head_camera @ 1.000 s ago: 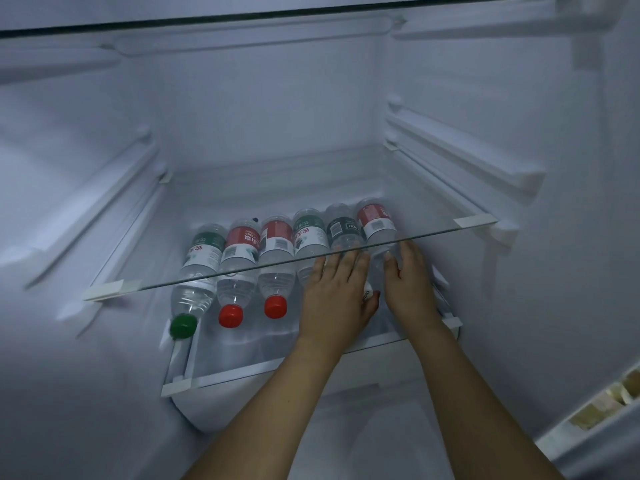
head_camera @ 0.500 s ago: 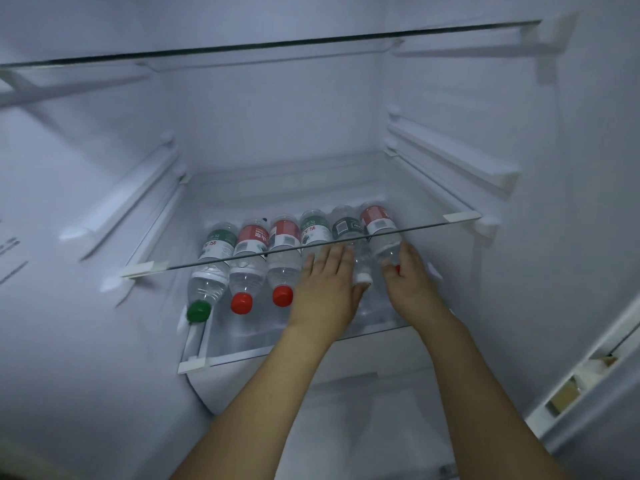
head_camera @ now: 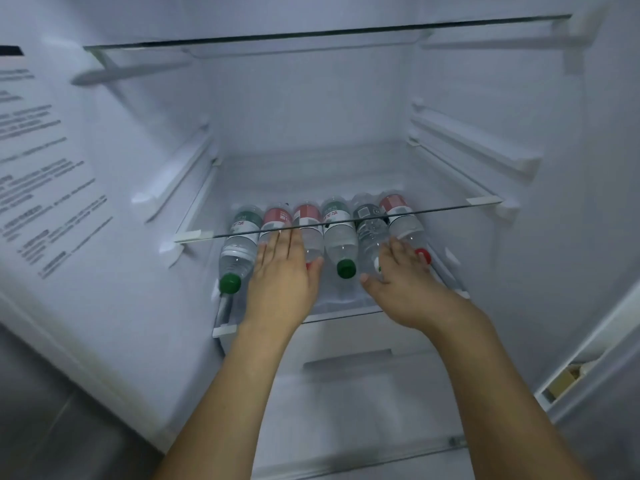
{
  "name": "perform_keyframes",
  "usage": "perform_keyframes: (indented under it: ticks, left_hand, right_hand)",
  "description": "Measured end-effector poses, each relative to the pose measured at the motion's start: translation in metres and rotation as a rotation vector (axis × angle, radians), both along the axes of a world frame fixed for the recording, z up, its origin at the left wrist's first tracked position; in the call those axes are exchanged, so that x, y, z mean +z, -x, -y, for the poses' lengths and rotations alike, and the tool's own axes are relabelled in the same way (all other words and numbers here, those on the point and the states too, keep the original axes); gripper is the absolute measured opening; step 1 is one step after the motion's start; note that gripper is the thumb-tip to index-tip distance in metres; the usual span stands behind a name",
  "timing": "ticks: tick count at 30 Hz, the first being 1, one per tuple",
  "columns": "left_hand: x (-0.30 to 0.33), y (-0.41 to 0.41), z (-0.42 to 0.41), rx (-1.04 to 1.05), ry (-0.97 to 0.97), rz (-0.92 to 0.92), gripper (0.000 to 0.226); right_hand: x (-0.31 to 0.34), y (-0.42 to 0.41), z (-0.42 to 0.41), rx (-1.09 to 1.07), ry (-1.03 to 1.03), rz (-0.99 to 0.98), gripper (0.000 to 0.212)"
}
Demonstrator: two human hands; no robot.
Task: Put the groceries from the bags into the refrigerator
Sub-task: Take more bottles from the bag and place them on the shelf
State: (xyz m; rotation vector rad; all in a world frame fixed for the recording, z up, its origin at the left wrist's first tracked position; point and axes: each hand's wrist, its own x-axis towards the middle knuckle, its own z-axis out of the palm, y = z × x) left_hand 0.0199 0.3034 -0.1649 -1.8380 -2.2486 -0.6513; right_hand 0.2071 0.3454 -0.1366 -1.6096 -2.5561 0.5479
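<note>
Refrigerator interior (head_camera: 311,109), white walls, dim light. A printed notice (head_camera: 38,174) is on the panel at 9 o'clock; its text is blurred. A glass shelf (head_camera: 450,206) crosses the middle of the view. Beneath it, on the lower shelf (head_camera: 339,311), six water bottles (head_camera: 341,233) lie side by side, caps pointing at 6 o'clock.

Left hand (head_camera: 282,278): palm down, fingers straight and together, lying flat on the second and third bottles from 9 o'clock. It grips nothing.

Right hand (head_camera: 403,278): palm down, fingers slightly spread and nearly straight, resting on the two bottles nearest 3 o'clock, thumb pointing toward 9 o'clock. Whether any finger curls round a bottle cannot be told.

A drawer front (head_camera: 346,365) sits below the lower shelf.
</note>
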Motion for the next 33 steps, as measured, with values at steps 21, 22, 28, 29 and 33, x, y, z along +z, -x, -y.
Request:
perform_keyframes:
  ticks: [21,22,28,29,33]
  left_hand:
    - [0.052,-0.038,0.146,0.273,0.104,0.006,0.066]
    - [0.053,-0.038,0.154,0.290,0.103,0.004,0.066]
    - [0.064,-0.033,0.201,0.371,0.101,0.002,0.067]
    - [0.066,-0.033,0.209,0.377,0.104,-0.003,0.067]
    - [0.075,-0.037,0.246,0.418,0.128,-0.013,0.066]
  right_hand:
    - [0.041,0.008,0.079,0.394,-0.020,0.115,0.074]
    - [0.042,0.011,0.084,0.413,-0.022,0.113,0.075]
    - [0.048,0.029,0.116,0.505,-0.023,0.115,0.075]
    - [0.049,0.032,0.123,0.520,-0.026,0.111,0.075]
    - [0.053,0.044,0.153,0.586,-0.033,0.085,0.074]
